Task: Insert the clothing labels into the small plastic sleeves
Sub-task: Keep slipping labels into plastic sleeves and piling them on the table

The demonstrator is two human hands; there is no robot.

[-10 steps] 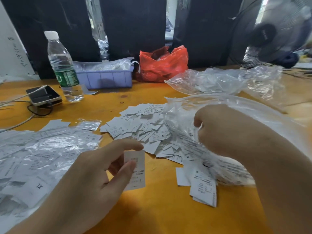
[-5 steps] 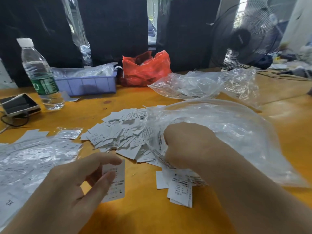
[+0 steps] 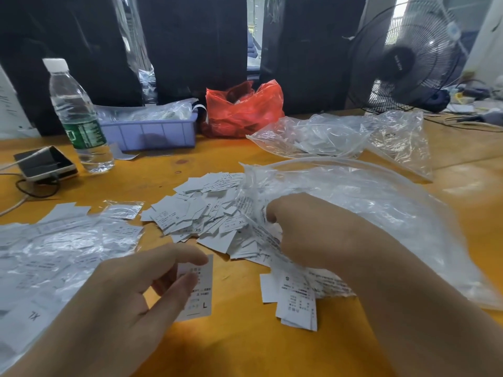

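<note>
My left hand (image 3: 136,289) pinches a white clothing label marked L (image 3: 200,292) between thumb and forefinger, low over the orange table (image 3: 245,349). My right hand (image 3: 307,229) is curled, its fingers gripping thin clear plastic sleeves (image 3: 261,227) at the mouth of a big clear bag (image 3: 381,213). A loose pile of white labels (image 3: 201,213) lies just beyond both hands. A small stack of labels marked S (image 3: 296,303) sits under my right wrist. Filled sleeves (image 3: 54,251) are heaped at the left.
A water bottle (image 3: 79,118), a phone with a cable (image 3: 46,164) and a purple tray (image 3: 149,131) stand at the back left. A red bag (image 3: 245,110), another clear bag (image 3: 340,134) and a fan (image 3: 405,61) are behind.
The camera has swung a little to the right and back. My right hand has drawn leftward and down inside the sleeves. My left hand keeps holding the L label.
</note>
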